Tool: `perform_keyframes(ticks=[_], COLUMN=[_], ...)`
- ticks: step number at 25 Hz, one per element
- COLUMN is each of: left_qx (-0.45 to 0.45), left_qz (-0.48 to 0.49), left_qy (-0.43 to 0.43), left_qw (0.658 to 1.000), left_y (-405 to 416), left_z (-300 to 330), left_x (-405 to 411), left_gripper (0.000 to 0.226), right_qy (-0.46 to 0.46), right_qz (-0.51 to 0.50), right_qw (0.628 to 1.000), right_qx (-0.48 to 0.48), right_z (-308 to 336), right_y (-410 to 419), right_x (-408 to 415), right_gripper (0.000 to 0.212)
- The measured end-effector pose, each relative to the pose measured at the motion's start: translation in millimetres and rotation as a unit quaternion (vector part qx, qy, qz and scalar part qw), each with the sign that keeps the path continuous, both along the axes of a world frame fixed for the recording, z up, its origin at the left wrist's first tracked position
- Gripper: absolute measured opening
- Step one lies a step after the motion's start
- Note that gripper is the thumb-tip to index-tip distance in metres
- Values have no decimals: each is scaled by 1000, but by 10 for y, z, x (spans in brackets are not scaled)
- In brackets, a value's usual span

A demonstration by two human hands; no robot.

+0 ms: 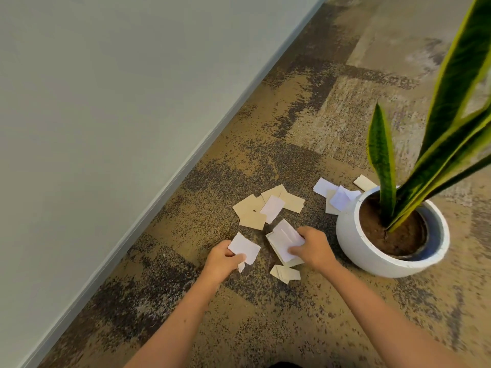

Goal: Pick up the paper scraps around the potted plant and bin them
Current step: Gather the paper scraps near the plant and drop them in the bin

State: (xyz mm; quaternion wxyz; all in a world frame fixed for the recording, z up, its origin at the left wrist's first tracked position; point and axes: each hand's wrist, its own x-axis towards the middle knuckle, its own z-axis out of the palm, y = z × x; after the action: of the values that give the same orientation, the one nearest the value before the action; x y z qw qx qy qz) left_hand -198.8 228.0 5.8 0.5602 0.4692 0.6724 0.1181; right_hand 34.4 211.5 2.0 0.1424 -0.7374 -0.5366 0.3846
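Observation:
White and tan paper scraps lie on the carpet left of a white round pot (353,251) that holds a snake plant (435,144). My left hand (221,261) pinches a white scrap (245,247) just above the floor. My right hand (313,249) grips a small stack of white and tan scraps (284,239). A loose pile of tan and white scraps (265,208) lies just beyond both hands. More scraps (336,196) lean against the pot's far left side, and one tan scrap (364,182) lies behind it. A folded tan scrap (284,273) rests between my wrists. No bin is in view.
A pale wall with a grey baseboard (170,181) runs diagonally along the left. Patterned brown and grey carpet (305,328) covers the floor. Long plant leaves (462,83) reach up across the right edge of the view.

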Motion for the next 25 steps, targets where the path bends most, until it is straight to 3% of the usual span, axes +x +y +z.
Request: perform_keyframes(ticks=[3,6,8,12,17,20,25], left_qx=[1,7,16,54,164,196,128], left_qz=[37,40,31,21,10,-20,-35], left_qy=[-142,-221,-236,-209,-86,-58,-143], left_qw=[989,975,971,976,983,979,981], left_y=[-26,-74,-132,-259,-371,-354,-287], left_z=[322,588,730,946,1148,1201,995], left_x=[254,533,686,877,1010,1020,926], left_gripper=[18,24,22,19,17,17,22], right_qy=[83,222,327,481,516,469,425], right_qz=[-76,-145,-169,-185,-145,-151,-182], right_qw=[994,964,930,857,844,870,886], right_qx=[12,18,15,-16,-3,30,29], right_z=[249,509,668,927,1145,1128,903], right_y=[-113,-208,-271,-347,-441,-422,-346], right_x=[124,150,118,123,139,127,92], right_gripper=[25,43,48,33,12,28,32])
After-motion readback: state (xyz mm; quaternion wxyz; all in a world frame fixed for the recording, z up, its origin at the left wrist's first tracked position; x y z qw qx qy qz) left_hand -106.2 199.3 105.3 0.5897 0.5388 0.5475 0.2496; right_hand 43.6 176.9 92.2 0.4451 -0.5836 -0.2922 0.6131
